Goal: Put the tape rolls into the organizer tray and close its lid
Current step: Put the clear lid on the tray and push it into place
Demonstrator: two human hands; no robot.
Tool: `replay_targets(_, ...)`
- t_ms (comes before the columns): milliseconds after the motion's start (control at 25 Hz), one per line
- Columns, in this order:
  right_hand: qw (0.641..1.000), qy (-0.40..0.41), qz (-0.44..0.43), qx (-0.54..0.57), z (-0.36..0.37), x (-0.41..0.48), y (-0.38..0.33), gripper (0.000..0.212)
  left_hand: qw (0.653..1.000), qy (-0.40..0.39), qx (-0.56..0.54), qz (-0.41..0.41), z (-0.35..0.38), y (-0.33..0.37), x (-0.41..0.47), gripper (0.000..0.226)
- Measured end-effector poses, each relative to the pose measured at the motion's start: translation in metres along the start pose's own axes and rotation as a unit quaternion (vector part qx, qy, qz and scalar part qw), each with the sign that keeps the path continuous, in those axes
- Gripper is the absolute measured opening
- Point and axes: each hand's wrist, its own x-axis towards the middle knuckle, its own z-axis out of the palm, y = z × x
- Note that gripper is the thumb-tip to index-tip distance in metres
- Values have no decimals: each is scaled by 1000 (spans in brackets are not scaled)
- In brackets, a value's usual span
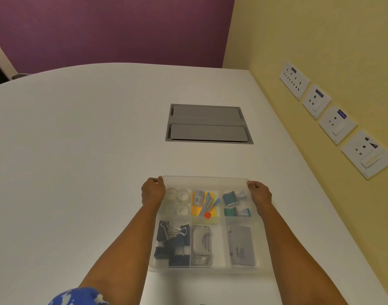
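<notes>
Two hands' fingers curled over lid point(205, 178) far corners, tape rolls point(179, 200) between, beneath.

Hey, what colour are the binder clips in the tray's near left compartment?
The metal binder clips are black with silver wire handles, seen best in the head view.

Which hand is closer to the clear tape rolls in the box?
Left. The left hand grips the far left corner of the tray, right beside the tape rolls. The right hand grips the far right corner, across the tray from them.
</notes>
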Motion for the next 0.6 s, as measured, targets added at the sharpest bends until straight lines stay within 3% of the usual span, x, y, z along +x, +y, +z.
replay_targets(600, 998, -65, 24, 2, -46, -87, 62, 38, 998, 55, 16, -9, -27, -57, -107, 32)
